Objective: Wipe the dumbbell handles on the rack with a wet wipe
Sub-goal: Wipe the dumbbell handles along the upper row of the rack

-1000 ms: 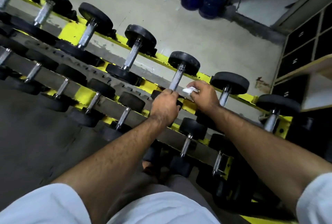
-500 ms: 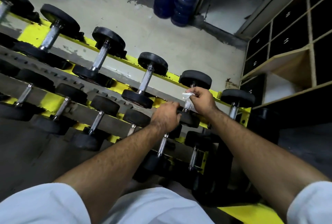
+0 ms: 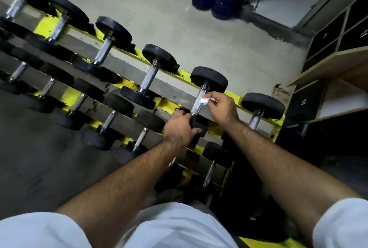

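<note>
A wet wipe is pinched by the right hand against a dumbbell handle, whose near head is gripped by the left hand.

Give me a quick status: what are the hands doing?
Right hand pinching wet wipe against dumbbell handle. Left hand gripping its near end. Nothing in the way.

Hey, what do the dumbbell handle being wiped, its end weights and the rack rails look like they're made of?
Handle: bare metal, probably chromed steel; it shines silver with a textured grip. End weights: matte black, likely rubber coating, no glint. Rails: yellow-painted metal, apparently; paint is chipped and scuffed dark. Wipe: thin white crumpled fabric or paper.
</note>
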